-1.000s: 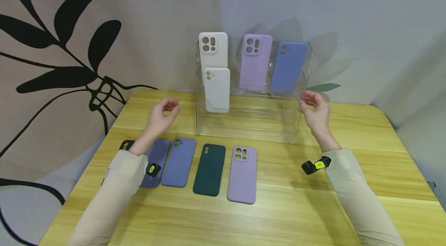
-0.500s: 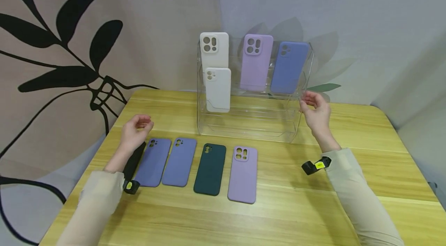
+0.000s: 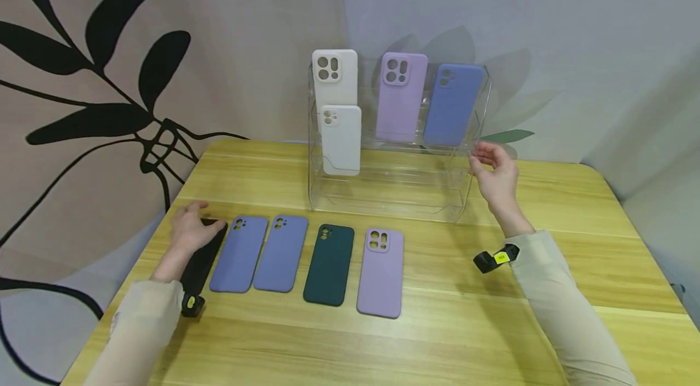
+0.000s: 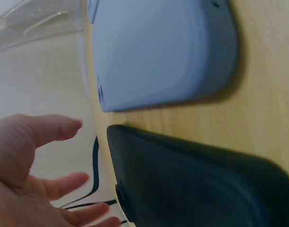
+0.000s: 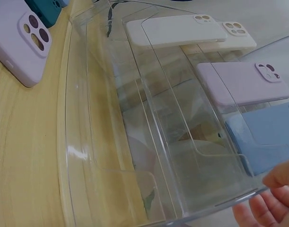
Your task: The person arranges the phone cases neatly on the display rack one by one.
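My left hand [image 3: 188, 230] is over the top end of a black phone case [image 3: 201, 265] lying at the left of a row on the table. In the left wrist view its thumb and fingers [image 4: 64, 126] are spread, with a gap to the black case [image 4: 191, 184]. My right hand [image 3: 496, 178] pinches the right side edge of a clear acrylic display stand [image 3: 383, 211]. The stand bears two white phone cases [image 3: 341, 141] at the left, one above the other, a lilac case [image 3: 401, 103] and a blue case [image 3: 452, 107] on the upper tier.
Along the row to the right of the black case lie two blue-violet cases [image 3: 239, 258], a dark green case [image 3: 329, 267] and another lilac case [image 3: 380, 276]. The wooden table [image 3: 437, 337] meets a wall [image 3: 262, 39] with a black leaf pattern behind the stand.
My left hand has moved left and toward me, from beside the stand to the black case, and its fingers have spread. The right hand stays at the stand's edge.
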Available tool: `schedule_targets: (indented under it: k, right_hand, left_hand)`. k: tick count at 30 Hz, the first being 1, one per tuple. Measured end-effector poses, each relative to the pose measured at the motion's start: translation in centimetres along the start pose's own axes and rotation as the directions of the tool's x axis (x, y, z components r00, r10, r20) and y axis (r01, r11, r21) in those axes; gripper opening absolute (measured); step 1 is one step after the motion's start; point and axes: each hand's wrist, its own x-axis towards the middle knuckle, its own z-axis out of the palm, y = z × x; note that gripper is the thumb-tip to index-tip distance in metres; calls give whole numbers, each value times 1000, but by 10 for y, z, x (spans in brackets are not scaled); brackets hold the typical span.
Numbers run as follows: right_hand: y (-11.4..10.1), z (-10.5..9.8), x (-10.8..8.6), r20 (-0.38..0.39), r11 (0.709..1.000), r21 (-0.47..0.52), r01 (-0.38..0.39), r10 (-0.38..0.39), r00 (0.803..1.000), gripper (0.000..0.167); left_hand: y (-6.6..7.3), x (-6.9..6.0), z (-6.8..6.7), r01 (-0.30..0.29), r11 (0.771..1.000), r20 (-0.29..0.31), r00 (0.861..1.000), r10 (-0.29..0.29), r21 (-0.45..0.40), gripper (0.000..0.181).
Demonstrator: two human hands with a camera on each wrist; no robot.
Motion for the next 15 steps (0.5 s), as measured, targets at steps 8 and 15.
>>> schedule_targets:
  k: [8,15]
  right_hand:
    - [0,1,1,-24,1000,-13,28,-29,999,26]
    - [2,1,1,-18,1000,-6,19,-19,1000,27]
  left_hand:
    - [-10,-1,-1,68,991,118,990,-82,117,77]
    - [-11,-2,-1,92,985,148,982,-114,148,79]
